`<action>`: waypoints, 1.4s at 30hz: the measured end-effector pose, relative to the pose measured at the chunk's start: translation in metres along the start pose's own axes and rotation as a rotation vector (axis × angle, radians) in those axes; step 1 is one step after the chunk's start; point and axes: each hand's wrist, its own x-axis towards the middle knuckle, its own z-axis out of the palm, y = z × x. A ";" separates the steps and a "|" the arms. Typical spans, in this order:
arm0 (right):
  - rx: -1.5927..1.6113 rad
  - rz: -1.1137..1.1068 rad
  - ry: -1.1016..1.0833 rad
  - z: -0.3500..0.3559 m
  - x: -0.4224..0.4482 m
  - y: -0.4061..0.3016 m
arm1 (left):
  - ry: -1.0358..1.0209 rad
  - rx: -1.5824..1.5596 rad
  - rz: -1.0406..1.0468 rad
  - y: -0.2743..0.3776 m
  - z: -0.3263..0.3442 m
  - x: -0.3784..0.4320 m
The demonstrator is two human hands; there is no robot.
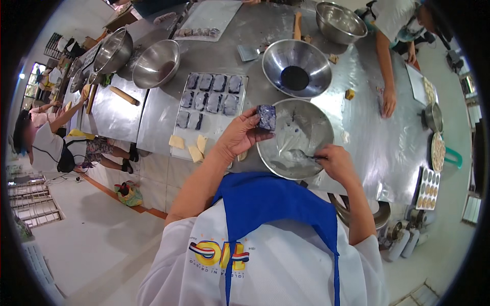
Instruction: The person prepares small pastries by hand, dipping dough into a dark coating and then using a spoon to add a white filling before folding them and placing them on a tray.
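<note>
Between the thumb and fingers of my left hand point(243, 132) is a dark purple block of food point(267, 118), held at the left rim of a wide steel bowl point(325, 122). My right hand point(338, 162) grips the handle of a metal spoon point(296, 155), its head down inside that bowl. A whitish paste or batter smears the bowl's inner surface. To the left, a white tray point(208, 128) carries rows of purple blocks point(218, 83) with a pale coating. Several pale yellow flat pieces point(196, 153) lie at the tray's near end.
Beyond my bowl stands a second steel bowl point(275, 57) with dark contents. More steel bowls point(157, 65) sit at the left and far side. A rolling pin point(124, 95) rests on the steel table point(160, 114). Another person's hand point(389, 103) touches the table at right, near a yellow piece point(349, 94).
</note>
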 end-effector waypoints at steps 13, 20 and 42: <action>0.150 -0.302 0.765 -0.102 -0.018 -0.073 | -0.085 -0.029 -0.141 0.002 0.067 0.002; -0.214 -0.327 0.926 -0.099 -0.012 -0.095 | -0.150 0.035 -0.157 0.007 0.072 -0.007; -0.306 -0.232 1.096 -0.063 -0.022 -0.130 | -0.306 0.081 -0.226 0.040 0.069 -0.025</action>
